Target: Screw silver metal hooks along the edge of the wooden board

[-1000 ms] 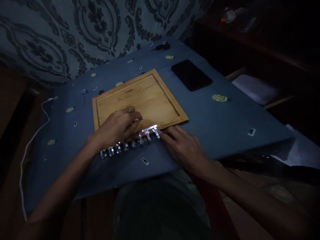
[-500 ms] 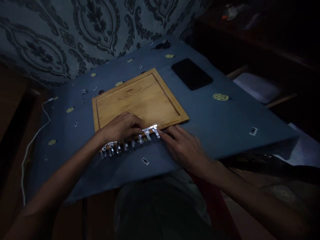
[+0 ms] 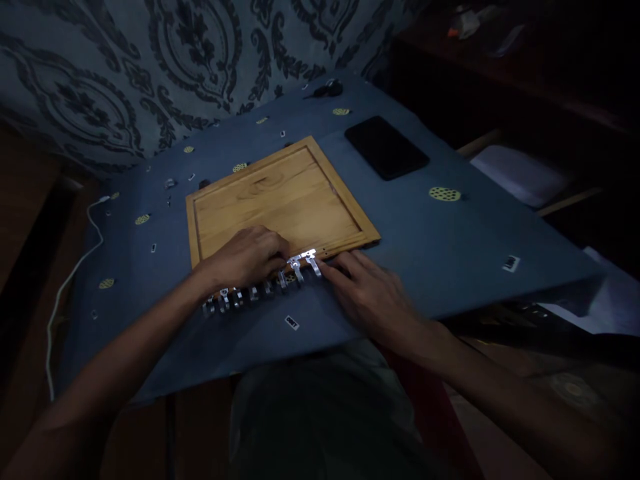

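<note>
A framed wooden panel (image 3: 273, 200) lies flat on the cloth-covered table. Along its near edge runs a shiny metal hook rail (image 3: 310, 255), with several hooks hanging out towards me. My left hand (image 3: 253, 257) rests over the near edge, its fingers bent down and closed on the rail; its fingertips are partly hidden. At the rail's right end, my right hand (image 3: 367, 290) has its fingers bent around the last hook and against the panel's edge. Small dark holes show in the frame just right of the rail.
Behind the panel to the right lies a black tablet-like slab (image 3: 386, 148). A dark object, perhaps keys (image 3: 327, 88), sits at the far edge. Small pieces (image 3: 170, 183) lie left of the panel. A white cable (image 3: 70, 277) hangs over the left edge.
The view has shifted slightly. Both hands stay at the hook rail, with the left fingers moving only a little; the panel stays in place.
</note>
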`<act>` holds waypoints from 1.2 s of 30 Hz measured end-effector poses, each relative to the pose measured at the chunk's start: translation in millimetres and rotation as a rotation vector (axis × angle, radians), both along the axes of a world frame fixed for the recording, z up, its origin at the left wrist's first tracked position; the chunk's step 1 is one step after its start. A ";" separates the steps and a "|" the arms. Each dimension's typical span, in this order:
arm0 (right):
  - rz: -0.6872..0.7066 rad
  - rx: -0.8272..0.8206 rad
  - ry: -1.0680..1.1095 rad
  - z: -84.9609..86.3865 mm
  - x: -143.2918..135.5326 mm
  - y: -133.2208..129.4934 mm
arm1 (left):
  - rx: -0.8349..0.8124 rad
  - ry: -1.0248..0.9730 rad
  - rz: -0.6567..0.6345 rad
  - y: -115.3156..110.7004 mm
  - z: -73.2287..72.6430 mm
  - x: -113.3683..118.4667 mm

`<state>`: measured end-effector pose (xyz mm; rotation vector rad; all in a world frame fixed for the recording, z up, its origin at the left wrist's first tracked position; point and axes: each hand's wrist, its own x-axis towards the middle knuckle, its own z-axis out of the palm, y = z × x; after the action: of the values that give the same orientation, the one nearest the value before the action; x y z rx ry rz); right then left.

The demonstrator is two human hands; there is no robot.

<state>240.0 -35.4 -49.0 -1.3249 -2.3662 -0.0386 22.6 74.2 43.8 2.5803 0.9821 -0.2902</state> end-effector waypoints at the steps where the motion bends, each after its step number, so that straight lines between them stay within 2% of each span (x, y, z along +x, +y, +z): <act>1: 0.002 0.010 0.002 0.2 -0.2 0.1 | 0.007 0.008 -0.003 -0.9 0.6 0.7; 13: -0.013 0.005 -0.003 -1.2 -0.3 -0.5 | 0.011 0.056 0.001 -3.5 4.8 3.9; 17: -0.023 -0.010 -0.024 -0.4 -1.1 -0.8 | -0.019 0.002 0.019 1.9 12.5 -3.6; 23: -0.030 -0.046 -0.042 0.7 -0.8 -0.7 | 0.260 -0.288 0.206 1.5 45.7 -10.9; 27: -0.013 -0.021 -0.022 -1.1 0.1 -0.3 | 0.351 -0.626 0.362 -8.6 63.7 -6.9; 29: -0.005 -0.018 -0.010 -2.2 0.3 -0.4 | 0.378 -0.812 0.349 -11.2 64.7 -3.3; 32: -0.012 -0.046 -0.008 -3.2 0.3 -0.9 | 0.402 -1.091 0.196 -14.9 59.6 4.7; 36: -0.023 -0.099 -0.017 -1.6 0.6 -1.2 | 0.349 -1.227 0.305 -28.3 52.2 20.6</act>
<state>240.6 -36.6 -50.6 -1.4027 -2.3948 0.0615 43.1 45.9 96.0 2.1232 0.8859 1.4532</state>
